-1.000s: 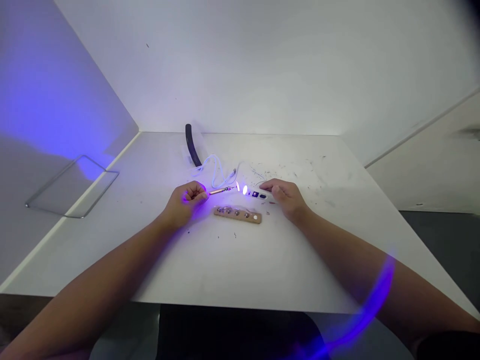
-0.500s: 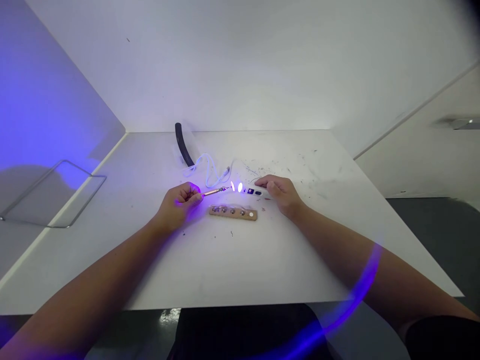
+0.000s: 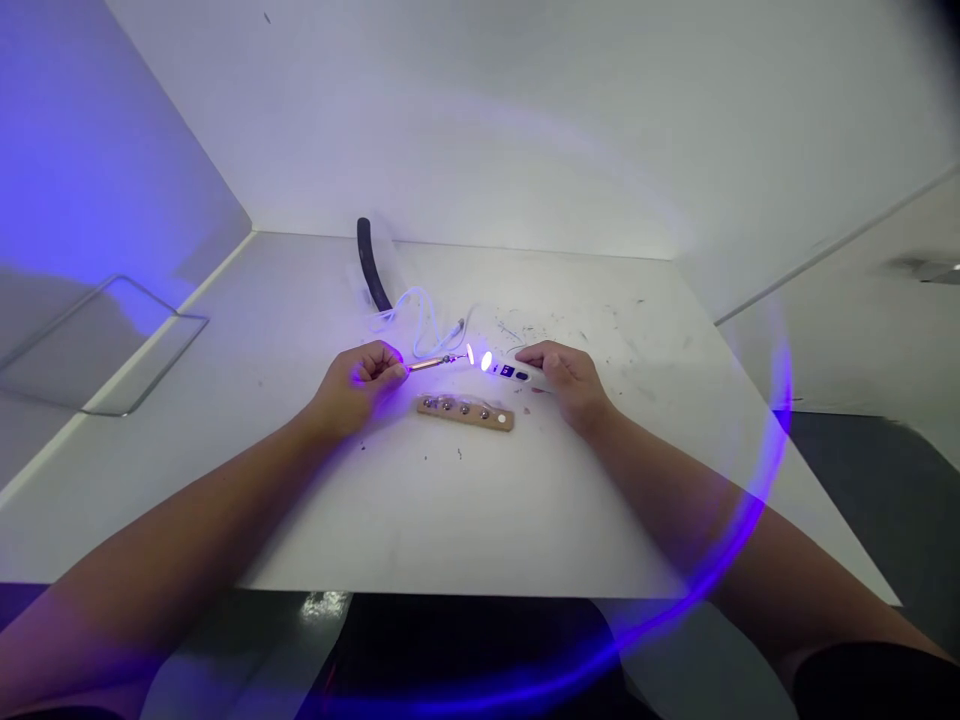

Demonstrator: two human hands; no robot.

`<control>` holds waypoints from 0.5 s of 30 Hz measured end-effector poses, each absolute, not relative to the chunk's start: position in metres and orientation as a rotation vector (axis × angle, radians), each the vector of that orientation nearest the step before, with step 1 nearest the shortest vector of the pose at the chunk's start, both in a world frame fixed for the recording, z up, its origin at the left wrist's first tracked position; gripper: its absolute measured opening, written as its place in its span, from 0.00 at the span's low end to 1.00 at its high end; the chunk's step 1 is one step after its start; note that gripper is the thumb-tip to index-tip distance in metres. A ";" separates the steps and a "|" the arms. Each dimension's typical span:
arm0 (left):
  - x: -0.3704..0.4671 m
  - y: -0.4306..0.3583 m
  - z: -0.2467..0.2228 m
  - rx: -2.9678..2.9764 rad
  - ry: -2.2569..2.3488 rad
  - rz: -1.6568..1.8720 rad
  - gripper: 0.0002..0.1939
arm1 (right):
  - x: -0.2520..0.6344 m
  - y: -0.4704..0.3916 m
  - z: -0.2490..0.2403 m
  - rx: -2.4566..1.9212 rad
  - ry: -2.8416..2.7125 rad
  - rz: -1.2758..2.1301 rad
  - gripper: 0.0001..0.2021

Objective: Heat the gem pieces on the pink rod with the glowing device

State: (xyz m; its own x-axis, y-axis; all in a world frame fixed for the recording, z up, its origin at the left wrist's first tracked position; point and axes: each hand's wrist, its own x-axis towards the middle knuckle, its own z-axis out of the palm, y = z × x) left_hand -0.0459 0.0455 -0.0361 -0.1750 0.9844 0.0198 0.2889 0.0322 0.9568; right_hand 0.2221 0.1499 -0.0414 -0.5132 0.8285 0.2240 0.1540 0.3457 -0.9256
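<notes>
My left hand (image 3: 365,385) pinches a thin copper-coloured rod (image 3: 426,365), which points right. At the rod's tip is a small piece (image 3: 470,354) glowing violet. Facing it, a short gap away, is the bright end of a white handheld lamp (image 3: 523,376) with a dark display and a dark button. My right hand (image 3: 571,385) is closed around the lamp's rear part. Just below them on the table lies a tan wooden strip (image 3: 491,417) with several shiny round pieces and one white dot.
A white cable (image 3: 424,320) lies looped behind the rod, near a curved black tube (image 3: 369,265). Dark specks and hair-like bits are scattered right of the cable. A metal wire frame (image 3: 169,370) stands at the left wall. White walls enclose the table (image 3: 420,520).
The view has tilted and shifted slightly. The lamp is angled a little more, showing more of its display. Both hands keep their hold, with the glowing tip still facing the lamp.
</notes>
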 end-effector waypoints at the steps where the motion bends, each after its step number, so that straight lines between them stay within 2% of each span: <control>1: -0.046 0.045 -0.037 1.322 1.563 1.182 0.10 | 0.222 0.149 -0.041 -0.866 -1.889 1.197 0.24; 15: -0.046 0.044 -0.036 1.274 1.540 1.189 0.10 | 0.222 0.151 -0.045 -0.858 -1.887 1.218 0.23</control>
